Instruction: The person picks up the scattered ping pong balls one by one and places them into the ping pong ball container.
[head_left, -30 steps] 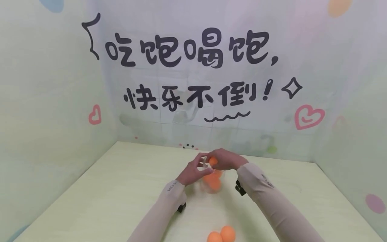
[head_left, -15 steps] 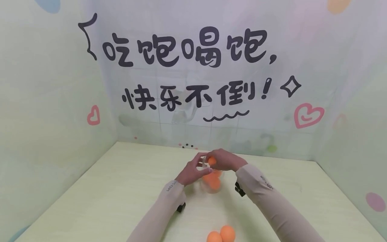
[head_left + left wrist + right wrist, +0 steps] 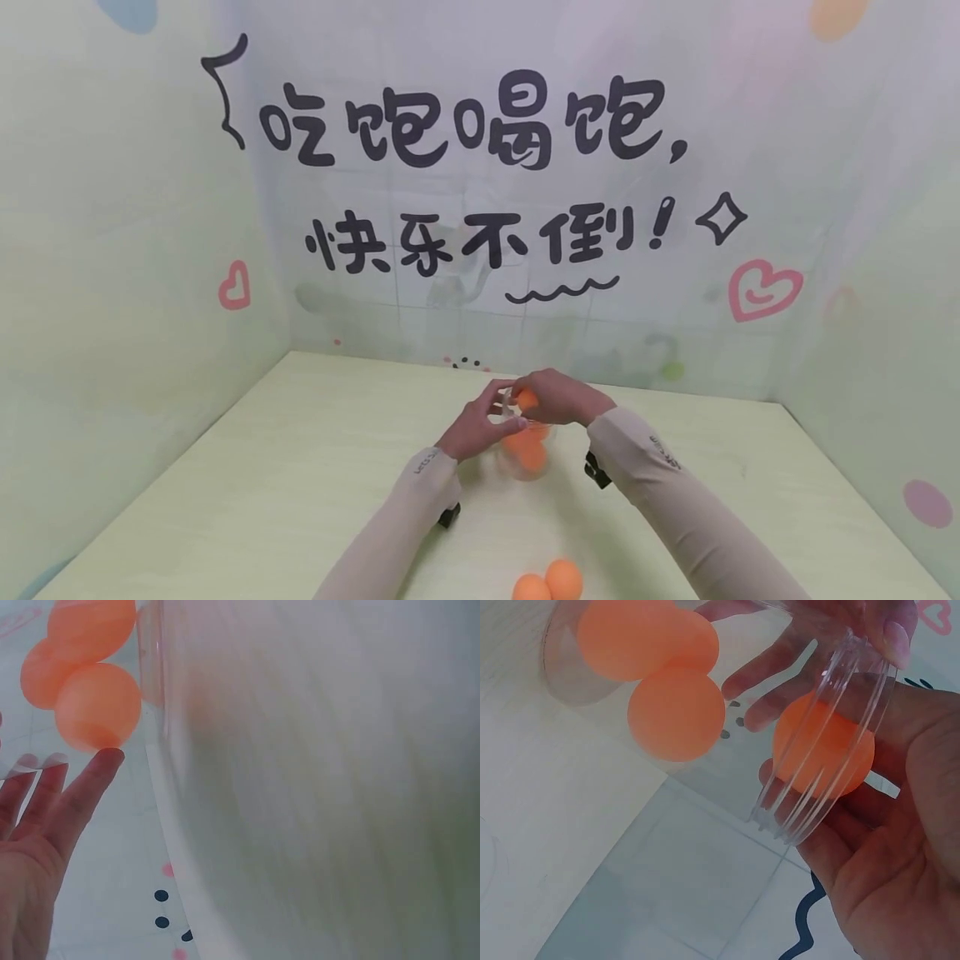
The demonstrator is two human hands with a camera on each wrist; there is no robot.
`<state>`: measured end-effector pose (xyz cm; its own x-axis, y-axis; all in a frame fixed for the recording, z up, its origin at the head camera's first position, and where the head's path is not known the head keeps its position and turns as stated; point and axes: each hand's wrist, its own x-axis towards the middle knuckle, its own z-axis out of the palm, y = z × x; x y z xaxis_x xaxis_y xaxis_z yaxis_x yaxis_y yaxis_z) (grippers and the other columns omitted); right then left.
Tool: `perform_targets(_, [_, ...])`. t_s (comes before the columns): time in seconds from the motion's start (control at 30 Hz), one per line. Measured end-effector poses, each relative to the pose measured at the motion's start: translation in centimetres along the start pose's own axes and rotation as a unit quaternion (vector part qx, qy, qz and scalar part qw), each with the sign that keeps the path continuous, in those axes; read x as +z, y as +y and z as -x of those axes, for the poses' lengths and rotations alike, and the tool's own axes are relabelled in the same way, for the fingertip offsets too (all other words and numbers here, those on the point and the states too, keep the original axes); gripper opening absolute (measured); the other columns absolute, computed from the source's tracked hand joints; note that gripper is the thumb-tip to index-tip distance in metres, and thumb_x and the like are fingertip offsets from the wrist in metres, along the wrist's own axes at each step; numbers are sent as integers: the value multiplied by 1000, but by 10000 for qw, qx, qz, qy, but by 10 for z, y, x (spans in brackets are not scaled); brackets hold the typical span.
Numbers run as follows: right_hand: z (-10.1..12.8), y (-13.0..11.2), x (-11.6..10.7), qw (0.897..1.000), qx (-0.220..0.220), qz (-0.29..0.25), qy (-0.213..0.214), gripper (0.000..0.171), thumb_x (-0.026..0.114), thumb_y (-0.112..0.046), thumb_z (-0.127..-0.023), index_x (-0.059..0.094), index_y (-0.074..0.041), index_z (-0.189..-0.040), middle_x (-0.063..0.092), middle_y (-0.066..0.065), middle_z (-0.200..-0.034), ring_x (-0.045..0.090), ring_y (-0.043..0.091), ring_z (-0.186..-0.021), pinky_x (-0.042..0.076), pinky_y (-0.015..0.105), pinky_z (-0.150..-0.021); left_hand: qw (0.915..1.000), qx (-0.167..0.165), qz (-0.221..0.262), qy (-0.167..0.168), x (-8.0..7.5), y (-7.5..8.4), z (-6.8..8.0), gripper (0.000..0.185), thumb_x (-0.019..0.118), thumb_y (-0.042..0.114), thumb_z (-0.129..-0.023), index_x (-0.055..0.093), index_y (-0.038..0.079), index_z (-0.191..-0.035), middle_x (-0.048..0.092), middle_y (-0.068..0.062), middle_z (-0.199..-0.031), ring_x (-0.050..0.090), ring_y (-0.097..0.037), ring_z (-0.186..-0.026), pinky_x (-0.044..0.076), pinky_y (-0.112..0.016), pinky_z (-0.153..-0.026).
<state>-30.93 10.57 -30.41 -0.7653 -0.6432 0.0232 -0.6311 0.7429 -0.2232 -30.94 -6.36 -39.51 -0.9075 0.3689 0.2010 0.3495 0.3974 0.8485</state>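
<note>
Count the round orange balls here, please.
6 balls: two on the pale table, three inside the clear plastic jar, one in the right hand at the jar's mouth; more may be hidden.

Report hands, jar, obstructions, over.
Left hand grips clear jar. Right hand holds orange ball at mouth. Three balls visible inside, two on table. No obstruction seen.

Three orange balls (image 3: pixel 84 675) are seen clustered at upper left in a clear container (image 3: pixel 152 660). The left hand (image 3: pixel 34 847) is shown at lower left, fingers extended, one fingertip seen against the lowest ball (image 3: pixel 97 709). The right is filled by a blurred pale tabletop (image 3: pixel 322 780); black dots (image 3: pixel 161 895) are printed on the backdrop (image 3: pixel 105 900).
</note>
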Motion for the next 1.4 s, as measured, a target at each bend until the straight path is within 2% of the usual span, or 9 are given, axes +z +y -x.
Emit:
perform_targets(0.07, [0,1,0,10000,-20,3,2,25,70,-8,-83,69,-7,-108,69,4,-105,59,17,-87,48,33,-83,10000,-1,3,-14,0,0,0,58,66,42,-86,40,31,-137,54,-5,-134,53,-27,-120,46,-50,-93])
perform_targets(0.37, [-2,2,-1,9998,-131,0,-132,24,72,-11,-83,69,-6,-107,70,11,-107,63,30,-101,51,41,-88,10000,40,-34,-74,-1,-4,-2,59,67,43,-86,40,32,-137,55,-7,-132,54,-27,-119,46,-49,-93])
perform_targets(0.7, [-3,-3,-3,9998,-164,48,-105,23,73,-9,-82,72,-7,-105,71,6,-104,65,24,-99,52,40,-89,10000,-4,-59,-64,-4,-3,-2,60,68,42,-85,41,31,-137,56,-6,-131,54,-26,-118,47,-49,-92])
perform_targets(0.87, [-3,-2,-1,9999,-71,70,-128,23,73,-7,-82,72,-7,-105,72,7,-104,65,22,-98,52,39,-89,9999,79,12,-132,-4,-1,-1,60,69,39,-85,41,29,-138,57,-8,-131,55,-26,-117,48,-46,-91])
perform_targets(1.27, [-1,-1,2,10000,-69,-8,-24,19,69,-6,-84,71,-7,-103,71,9,-104,65,29,-101,51,42,-89,9997,181,0,-135,-5,1,0,61,70,39,-84,42,27,-137,58,-8,-128,56,-25,-115,49,-44,-89])
perform_targets(1.4, [0,-1,2,9999,-152,19,-28,18,68,-6,-85,71,-5,-103,71,9,-103,65,25,-95,52,38,-85,9997,161,16,-166,-5,2,0,61,71,39,-84,42,28,-136,57,-8,-129,56,-25,-116,50,-42,-87])
